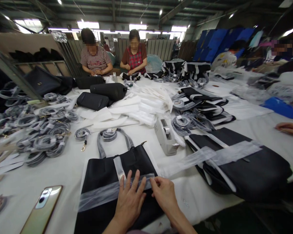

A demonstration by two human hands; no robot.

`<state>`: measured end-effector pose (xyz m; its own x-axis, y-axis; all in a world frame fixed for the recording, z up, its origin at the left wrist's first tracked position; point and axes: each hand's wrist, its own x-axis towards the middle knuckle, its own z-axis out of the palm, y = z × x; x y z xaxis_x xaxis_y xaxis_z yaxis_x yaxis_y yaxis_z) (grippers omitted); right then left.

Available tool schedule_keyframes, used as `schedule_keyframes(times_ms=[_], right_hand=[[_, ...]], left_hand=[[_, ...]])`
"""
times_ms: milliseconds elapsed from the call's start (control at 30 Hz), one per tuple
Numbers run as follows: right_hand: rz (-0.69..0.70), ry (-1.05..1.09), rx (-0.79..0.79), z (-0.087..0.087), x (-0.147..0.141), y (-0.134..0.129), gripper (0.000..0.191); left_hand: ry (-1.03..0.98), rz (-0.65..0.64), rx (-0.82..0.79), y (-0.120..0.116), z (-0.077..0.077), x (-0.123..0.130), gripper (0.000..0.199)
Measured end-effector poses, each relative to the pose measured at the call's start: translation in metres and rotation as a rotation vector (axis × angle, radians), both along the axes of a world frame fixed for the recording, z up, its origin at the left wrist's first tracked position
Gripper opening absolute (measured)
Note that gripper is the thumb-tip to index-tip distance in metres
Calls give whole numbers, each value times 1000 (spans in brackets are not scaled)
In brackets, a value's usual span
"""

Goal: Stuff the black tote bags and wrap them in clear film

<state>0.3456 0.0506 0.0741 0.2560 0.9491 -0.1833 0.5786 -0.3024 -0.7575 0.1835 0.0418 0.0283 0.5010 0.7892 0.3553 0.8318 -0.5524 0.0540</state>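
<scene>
A black bag lies flat on the white table in front of me, its wrapped handle and a coiled strap at its top. Across the bag runs a translucent plastic band, with a short clear strip above it. My left hand rests on band and bag with its fingers spread. At the band's right end, my right hand has thumb and forefinger pinched on its edge, the other fingers curled.
A grey tape dispenser stands behind the bag. Stacked black bags lie to the right, a phone at the front left, coiled straps behind it. Two people work across the table; another person's hand shows at right.
</scene>
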Motion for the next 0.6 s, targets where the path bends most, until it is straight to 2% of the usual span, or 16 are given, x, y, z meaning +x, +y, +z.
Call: schedule_keyframes(times_ms=[67,133,233,367,467,533,600], right_hand=[[-15,37,-1,-2,-3,0,37],[-30,75,4,-4,-4,-2,36],[-79,141,5,-3,6,-6,41],[-338,116,73,1,54,-11,48],[-463,329,65,1,87,-3,48],[-504,466,65,-1,98,7,50],[-514,500,93,-1,101,18,52]], left_hand=[[39,-151,60,-2,-1,-2,52],[55,-228,76,-3,-1,-3,51],[43,-225,48,-3,0,-1,52],[11,-207,9,-3,1,3,53],[-3,-196,-18,-4,1,3,53],[-2,-192,-32,-4,1,3,53],[1,-193,-38,-4,2,3,53]])
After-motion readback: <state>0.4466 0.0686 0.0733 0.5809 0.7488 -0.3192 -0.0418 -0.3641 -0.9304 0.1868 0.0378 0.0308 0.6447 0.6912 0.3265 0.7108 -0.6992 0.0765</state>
